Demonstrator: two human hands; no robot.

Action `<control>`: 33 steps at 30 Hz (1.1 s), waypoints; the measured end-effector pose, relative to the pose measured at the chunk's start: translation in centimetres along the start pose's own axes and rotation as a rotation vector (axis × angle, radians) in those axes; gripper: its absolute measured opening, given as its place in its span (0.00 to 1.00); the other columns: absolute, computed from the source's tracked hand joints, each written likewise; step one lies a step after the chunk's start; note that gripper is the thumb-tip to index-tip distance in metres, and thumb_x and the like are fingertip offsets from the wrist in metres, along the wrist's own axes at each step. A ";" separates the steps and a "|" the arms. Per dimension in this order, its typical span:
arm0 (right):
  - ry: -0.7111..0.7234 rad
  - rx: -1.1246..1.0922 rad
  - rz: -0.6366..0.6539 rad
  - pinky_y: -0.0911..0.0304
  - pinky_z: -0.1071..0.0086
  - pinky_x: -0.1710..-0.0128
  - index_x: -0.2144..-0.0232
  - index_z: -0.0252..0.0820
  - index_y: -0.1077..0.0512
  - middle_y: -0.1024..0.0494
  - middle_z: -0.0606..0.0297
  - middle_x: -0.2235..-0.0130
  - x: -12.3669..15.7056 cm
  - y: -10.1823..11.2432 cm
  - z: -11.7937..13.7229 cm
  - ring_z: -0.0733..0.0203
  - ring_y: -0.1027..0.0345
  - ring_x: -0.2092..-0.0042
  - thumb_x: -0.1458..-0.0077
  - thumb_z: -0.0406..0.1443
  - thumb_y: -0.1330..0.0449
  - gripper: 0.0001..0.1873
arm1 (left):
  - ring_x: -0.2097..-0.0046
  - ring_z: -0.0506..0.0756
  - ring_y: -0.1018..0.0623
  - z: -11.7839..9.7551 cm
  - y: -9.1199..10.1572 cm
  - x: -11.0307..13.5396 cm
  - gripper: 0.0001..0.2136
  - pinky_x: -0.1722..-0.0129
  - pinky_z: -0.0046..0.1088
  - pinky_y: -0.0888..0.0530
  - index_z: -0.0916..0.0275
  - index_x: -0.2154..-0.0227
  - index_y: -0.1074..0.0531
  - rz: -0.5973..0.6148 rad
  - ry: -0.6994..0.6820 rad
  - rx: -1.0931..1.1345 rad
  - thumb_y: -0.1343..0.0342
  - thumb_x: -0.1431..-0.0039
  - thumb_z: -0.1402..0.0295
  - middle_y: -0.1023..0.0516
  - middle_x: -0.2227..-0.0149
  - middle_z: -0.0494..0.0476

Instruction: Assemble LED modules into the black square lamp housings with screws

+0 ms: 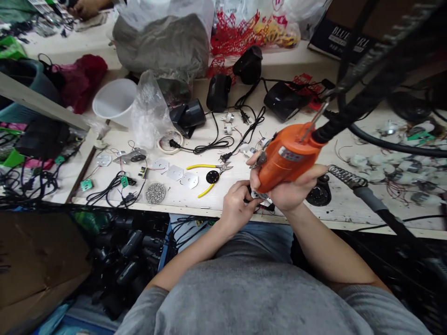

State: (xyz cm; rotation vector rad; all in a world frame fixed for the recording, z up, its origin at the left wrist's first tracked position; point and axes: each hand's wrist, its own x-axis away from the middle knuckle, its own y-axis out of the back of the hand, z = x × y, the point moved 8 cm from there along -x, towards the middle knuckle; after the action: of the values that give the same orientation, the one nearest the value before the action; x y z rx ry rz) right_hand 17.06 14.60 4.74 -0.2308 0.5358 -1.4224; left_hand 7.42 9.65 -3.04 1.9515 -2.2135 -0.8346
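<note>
the left hand (239,208) is closed. its fingers pinch a small part (260,195) with thin wires on it. the part is mostly hidden by the fingers, so i cannot tell just what it is. it sits between the two hands, just under the right hand (289,188). the right hand is closed around an orange tool (288,158), and the tool has a thick black cord (349,116) going up and to the right.

both hands are over the edge of the table (195,205). just left of the left hand lie yellow pliers (206,167), a black disc (213,177) and some flat metal plates (174,172). a round silver pad (155,193) lies near the front edge. a gray handle with a spring (363,188) is just right of the right hand, and a pile of small motors (391,163) lies past it.

farther up are black plugs and cords (223,145), a roll of tape (170,142) and a white cup (114,101). at the top left, another person's hand (85,7) rests on the far side of the table.
</note>
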 end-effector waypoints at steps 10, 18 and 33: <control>0.008 0.167 0.025 0.43 0.69 0.85 0.72 0.42 0.27 0.33 0.68 0.81 0.6 -0.5 -0.2 0.65 0.40 0.82 0.56 0.72 0.45 0.40 | 0.65 0.53 0.24 0.3 0.0 -0.3 0.16 0.64 0.29 0.27 0.59 0.80 0.38 0.075 0.121 0.050 0.34 0.48 0.72 0.25 0.68 0.53; 0.003 0.070 0.035 0.48 0.70 0.85 0.66 0.41 0.23 0.32 0.68 0.82 0.4 -1.0 0.6 0.64 0.41 0.82 0.55 0.71 0.45 0.41 | 0.65 0.54 0.24 0.2 0.2 -0.4 0.17 0.63 0.29 0.28 0.59 0.81 0.40 0.052 0.106 0.080 0.34 0.49 0.72 0.25 0.68 0.54; -0.127 0.022 0.168 0.44 0.68 0.84 0.63 0.41 0.24 0.24 0.60 0.69 0.7 -2.6 -0.1 0.63 0.38 0.77 0.54 0.58 0.37 0.29 | 0.66 0.53 0.27 0.8 0.0 -0.4 0.14 0.64 0.30 0.29 0.60 0.81 0.38 0.099 0.255 0.133 0.37 0.50 0.70 0.31 0.73 0.50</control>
State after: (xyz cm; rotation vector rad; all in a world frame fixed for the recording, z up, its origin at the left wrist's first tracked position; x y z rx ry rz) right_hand 14.77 13.51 5.67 -0.2513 0.4249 -1.2411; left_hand 7.22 10.24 -3.59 1.8619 -2.2396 -0.4092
